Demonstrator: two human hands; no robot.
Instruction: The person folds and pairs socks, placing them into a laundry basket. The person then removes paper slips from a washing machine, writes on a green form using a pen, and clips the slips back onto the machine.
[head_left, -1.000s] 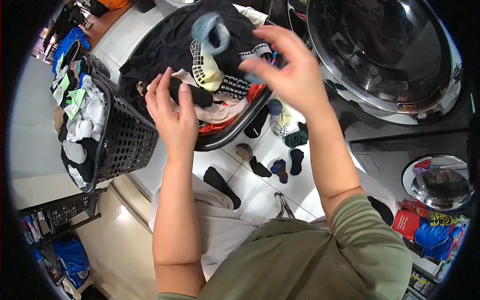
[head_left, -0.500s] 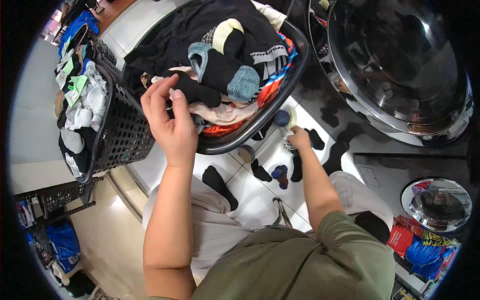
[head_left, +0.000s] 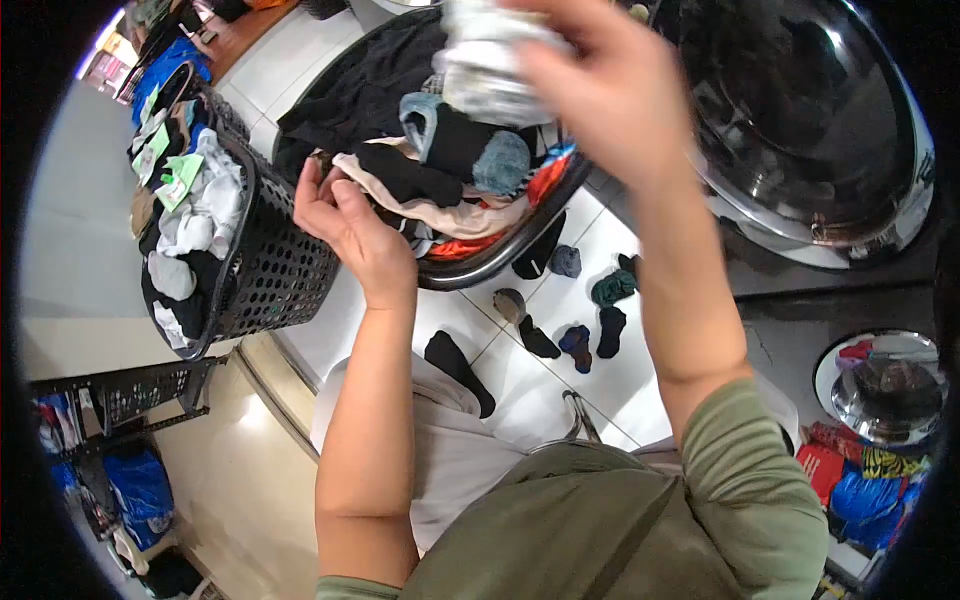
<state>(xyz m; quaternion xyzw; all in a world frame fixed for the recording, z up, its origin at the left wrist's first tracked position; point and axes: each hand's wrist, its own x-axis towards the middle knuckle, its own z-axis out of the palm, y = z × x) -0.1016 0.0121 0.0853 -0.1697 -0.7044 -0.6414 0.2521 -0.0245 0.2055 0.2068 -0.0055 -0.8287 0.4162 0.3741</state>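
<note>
My right hand (head_left: 625,90), blurred by motion, is raised over the far right side of the black laundry tub (head_left: 480,272). Its fingers grip a white sock (head_left: 490,65), smeared too much to show its pattern. At the tub's near left rim is my left hand (head_left: 365,245), fingers loosely curled and apart from the thumb, with nothing visible between them. Close to it lie a beige cloth (head_left: 375,192) and a black sock (head_left: 410,172). A black sock with blue-grey heel and toe (head_left: 455,140) rests on the pile of dark clothes.
Several loose socks lie on the white tiles, among them a dark green one (head_left: 615,287) and a grey one (head_left: 566,261). A tall perforated basket (head_left: 290,270) full of socks stands left. On the right is a machine with a round glossy door (head_left: 800,120).
My right hand has risen from the floor to above the tub with the sock. The left hand has shifted slightly down, staying by the rim. The view has moved a little.
</note>
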